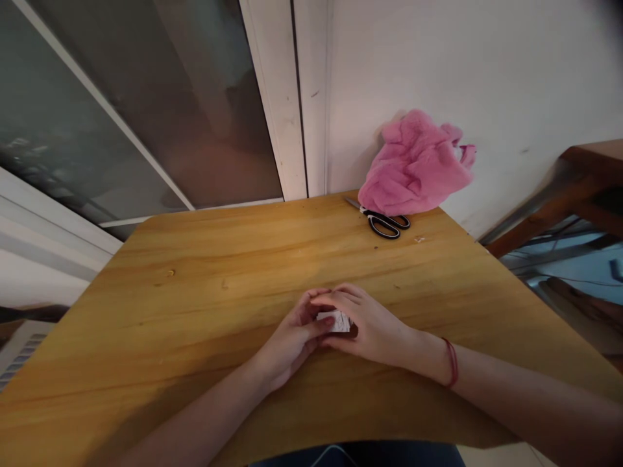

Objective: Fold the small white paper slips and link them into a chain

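Between my two hands, low over the middle of the table, is a small white paper bundle (342,321) with faint dark marks; its layers look stacked or folded. My left hand (291,337) is closed on it, the thumb pressing on its face. Curved around it from the other side, my right hand (374,327) grips its edges with fingers above and thumb below. The fingers hide part of the bundle, so its full shape cannot be made out. A red cord bracelet (452,363) circles my right wrist.
On the wooden table (233,253), black-handled scissors (384,224) lie at the back right, partly under a pink plush cloth item (413,165) against the wall. Small scraps (419,239) lie nearby. A sliding glass door (146,117) borders the back left. Another wooden table (594,155) stands right.
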The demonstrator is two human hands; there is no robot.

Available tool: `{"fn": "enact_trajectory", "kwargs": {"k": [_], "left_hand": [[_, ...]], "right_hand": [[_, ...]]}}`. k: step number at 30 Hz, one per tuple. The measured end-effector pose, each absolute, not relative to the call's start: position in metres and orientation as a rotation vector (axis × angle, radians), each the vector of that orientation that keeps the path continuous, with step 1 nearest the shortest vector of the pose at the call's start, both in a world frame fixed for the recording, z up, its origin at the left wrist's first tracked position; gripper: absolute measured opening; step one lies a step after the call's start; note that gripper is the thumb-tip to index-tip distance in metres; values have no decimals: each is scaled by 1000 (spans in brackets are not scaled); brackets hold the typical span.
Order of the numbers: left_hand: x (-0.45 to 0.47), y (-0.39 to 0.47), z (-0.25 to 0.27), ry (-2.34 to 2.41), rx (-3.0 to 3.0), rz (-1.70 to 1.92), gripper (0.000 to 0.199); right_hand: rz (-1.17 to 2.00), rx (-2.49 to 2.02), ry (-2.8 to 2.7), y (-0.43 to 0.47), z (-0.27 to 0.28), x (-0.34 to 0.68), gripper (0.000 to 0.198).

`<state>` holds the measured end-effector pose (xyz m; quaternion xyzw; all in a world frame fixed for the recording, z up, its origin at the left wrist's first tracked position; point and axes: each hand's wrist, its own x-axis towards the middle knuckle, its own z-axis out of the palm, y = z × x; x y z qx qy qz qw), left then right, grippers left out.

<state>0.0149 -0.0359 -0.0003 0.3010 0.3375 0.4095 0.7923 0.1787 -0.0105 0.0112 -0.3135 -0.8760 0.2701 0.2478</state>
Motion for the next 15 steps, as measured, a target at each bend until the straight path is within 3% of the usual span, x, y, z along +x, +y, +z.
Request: {"fn": "enact_trajectory", "kwargs": {"k": [15], "left_hand": [[9,-29,-4,713,620,919,33]], "right_hand": [[686,-877,-2304,-7,14,186,43]]}}
